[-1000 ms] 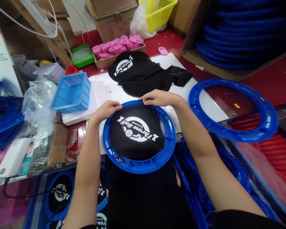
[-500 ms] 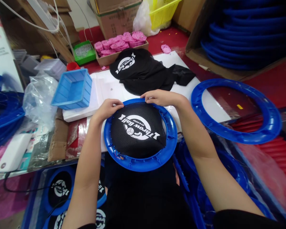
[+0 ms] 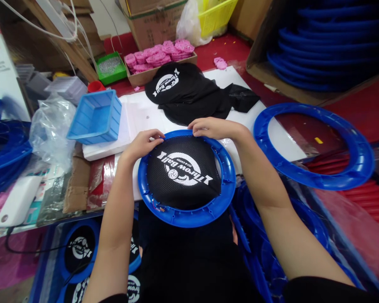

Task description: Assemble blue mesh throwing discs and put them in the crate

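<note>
In front of me a blue plastic ring (image 3: pixel 185 219) overlaps the near table edge. Black mesh fabric (image 3: pixel 164 189) printed "Throw Ball" lies across its opening, with a gap along the right inner side. My left hand (image 3: pixel 145 143) pinches the fabric edge against the ring's upper left rim. At the top of the rim, my right hand (image 3: pixel 210 127) is closed on the same edge with curled fingers. Small wires (image 3: pixel 158 208) show in the ring's lower left channel. Beyond my hands, more printed black fabric pieces (image 3: pixel 189 94) lie in a pile on the white board (image 3: pixel 139 109).
A second blue ring (image 3: pixel 322 182) lies to the right, beside a carton of stacked blue rings (image 3: pixel 318 63). Left are a blue bin (image 3: pixel 94 130) and a clear plastic bag (image 3: pixel 52 130). Behind stand a box of pink parts (image 3: pixel 158 57) and a green tray (image 3: pixel 110 69).
The view has shifted slightly. Both hands stay at the upper rim with only small finger movements, and the ring and fabric look almost the same.
</note>
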Action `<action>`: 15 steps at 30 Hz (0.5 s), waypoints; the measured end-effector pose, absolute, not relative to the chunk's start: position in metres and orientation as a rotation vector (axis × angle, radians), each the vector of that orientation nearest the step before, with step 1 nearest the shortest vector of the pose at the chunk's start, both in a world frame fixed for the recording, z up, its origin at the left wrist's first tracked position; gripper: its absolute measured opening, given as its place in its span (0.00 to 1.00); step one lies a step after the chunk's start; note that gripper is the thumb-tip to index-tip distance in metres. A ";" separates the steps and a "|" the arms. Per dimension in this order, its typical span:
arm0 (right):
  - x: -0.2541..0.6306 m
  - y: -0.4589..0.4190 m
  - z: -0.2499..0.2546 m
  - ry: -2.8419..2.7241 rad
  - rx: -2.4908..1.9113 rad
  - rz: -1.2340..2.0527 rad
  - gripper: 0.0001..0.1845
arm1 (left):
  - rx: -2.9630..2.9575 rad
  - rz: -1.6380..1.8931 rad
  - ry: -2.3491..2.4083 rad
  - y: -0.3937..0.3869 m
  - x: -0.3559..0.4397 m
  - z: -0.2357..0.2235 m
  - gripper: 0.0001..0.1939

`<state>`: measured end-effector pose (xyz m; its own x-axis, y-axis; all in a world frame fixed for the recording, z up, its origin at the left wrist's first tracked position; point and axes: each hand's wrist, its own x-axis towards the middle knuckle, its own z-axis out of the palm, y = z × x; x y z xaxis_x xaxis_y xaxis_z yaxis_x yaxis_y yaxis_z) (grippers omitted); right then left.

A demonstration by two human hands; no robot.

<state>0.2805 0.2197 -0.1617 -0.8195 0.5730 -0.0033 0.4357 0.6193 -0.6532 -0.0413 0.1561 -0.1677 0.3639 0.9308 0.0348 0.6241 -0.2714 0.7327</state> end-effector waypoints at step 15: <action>0.259 0.205 -0.175 -2.640 -0.680 0.844 0.16 | 2.535 0.473 1.118 0.139 -0.012 -0.166 0.16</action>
